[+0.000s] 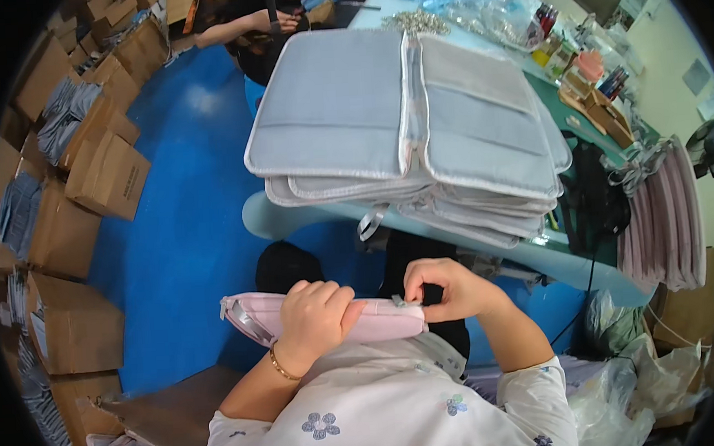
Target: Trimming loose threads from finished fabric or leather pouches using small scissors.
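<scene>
In front of my body I hold a slim pink zip case [388, 327], lying crosswise with its edge up. My left hand [318, 319] is closed over the middle of it, fingers across the top edge and thumb toward the right. A light strap loop [244, 318] shows at the case's left end. My right hand [443, 289] pinches at the right end of the top edge, where a small silvery zipper pull [400, 301] shows by the fingertips. Part of what lies between those fingertips is hidden.
Opened grey-blue cases [333, 102] are stacked on the table [267, 216] ahead. Pink cases [663, 220] stand bundled at the right. Cardboard boxes [109, 177] line the left side. Another person's hand [283, 21] shows at the far side. Clear plastic bags [605, 404] lie lower right.
</scene>
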`<state>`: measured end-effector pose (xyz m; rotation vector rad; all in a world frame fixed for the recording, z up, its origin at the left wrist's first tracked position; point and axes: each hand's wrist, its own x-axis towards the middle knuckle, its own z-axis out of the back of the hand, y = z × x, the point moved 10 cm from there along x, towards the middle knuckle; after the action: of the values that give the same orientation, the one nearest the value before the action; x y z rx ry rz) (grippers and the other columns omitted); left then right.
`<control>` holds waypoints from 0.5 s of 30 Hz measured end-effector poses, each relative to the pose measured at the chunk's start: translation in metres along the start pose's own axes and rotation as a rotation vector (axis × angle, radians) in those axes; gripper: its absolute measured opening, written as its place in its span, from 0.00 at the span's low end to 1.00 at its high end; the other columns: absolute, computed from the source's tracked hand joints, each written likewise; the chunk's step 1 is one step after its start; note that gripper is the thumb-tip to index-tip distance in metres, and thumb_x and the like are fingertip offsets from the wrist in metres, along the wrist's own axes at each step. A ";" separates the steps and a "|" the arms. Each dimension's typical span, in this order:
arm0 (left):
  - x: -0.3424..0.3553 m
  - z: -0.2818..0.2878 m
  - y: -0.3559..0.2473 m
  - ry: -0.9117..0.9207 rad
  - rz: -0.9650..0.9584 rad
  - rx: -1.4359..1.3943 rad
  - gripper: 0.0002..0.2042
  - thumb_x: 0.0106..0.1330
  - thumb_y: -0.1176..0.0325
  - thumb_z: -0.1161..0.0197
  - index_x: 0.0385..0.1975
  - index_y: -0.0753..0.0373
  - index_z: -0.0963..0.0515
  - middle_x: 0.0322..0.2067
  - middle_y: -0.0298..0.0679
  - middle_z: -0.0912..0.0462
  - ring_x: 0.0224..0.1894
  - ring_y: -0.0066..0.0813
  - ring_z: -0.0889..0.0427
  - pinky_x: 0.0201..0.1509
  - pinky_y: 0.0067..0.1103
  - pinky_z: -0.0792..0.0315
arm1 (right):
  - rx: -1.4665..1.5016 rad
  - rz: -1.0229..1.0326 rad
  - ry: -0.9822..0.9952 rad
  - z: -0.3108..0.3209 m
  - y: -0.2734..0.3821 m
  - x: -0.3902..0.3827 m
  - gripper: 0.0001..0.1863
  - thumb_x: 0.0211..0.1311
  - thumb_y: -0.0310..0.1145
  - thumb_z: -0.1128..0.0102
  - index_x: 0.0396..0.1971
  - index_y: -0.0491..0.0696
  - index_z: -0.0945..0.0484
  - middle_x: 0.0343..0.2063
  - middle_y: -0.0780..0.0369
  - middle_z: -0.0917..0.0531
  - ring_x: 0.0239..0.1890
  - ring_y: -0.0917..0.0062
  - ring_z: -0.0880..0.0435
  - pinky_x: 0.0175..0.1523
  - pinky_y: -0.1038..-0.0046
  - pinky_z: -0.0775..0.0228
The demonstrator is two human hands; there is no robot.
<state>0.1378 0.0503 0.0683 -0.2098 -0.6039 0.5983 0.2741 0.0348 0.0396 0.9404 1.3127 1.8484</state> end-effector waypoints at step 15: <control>0.003 -0.013 -0.014 0.021 -0.034 0.019 0.10 0.55 0.63 0.37 0.17 0.58 0.28 0.16 0.34 0.31 0.21 0.32 0.28 0.27 0.27 0.38 | -0.578 0.112 0.220 -0.002 0.050 0.003 0.20 0.48 0.21 0.39 0.45 0.49 0.20 0.38 0.63 0.20 0.38 0.70 0.21 0.41 0.72 0.26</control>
<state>0.1540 0.0409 0.0639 -0.1880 -0.5800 0.5685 0.2650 0.0232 0.0878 0.5191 0.7687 2.2897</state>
